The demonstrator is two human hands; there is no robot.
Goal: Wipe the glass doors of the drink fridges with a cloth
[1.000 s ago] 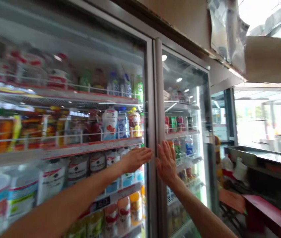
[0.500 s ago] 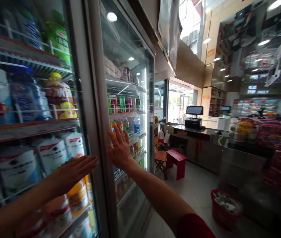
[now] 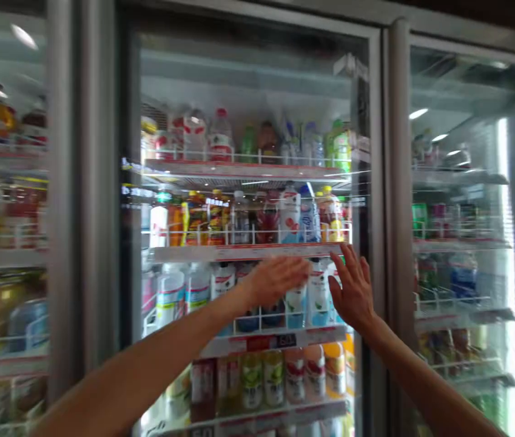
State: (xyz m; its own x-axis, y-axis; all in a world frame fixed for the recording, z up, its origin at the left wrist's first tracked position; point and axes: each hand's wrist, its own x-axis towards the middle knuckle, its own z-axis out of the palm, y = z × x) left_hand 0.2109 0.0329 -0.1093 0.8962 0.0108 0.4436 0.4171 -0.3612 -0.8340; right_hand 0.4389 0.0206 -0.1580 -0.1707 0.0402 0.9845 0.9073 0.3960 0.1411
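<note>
My left hand (image 3: 276, 280) is raised flat in front of the middle shelves of a glass-door drinks fridge (image 3: 378, 182), its fingers stretched to the right and slightly blurred. Just right of it, my right hand (image 3: 352, 288) is up with the fingers spread, near the right side of the glass door. Neither hand holds anything; whether the right one touches the glass I cannot tell. Behind them stand white-labelled bottles (image 3: 318, 288) on one shelf. Above is a row with a blue-capped bottle (image 3: 309, 215) and a yellow-capped bottle (image 3: 330, 212). Juice bottles (image 3: 314, 370) fill the shelf below.
Another fridge section (image 3: 461, 243) with cans and bottles lies to the right, behind a metal post (image 3: 398, 230). To the left, a further section (image 3: 6, 258) holds large bottles. White wire rails (image 3: 257, 233) and price strips front the shelves.
My view has swung left from the shop counter and doorway to face the fridge squarely. Both hands remain raised and empty, now in front of the middle door.
</note>
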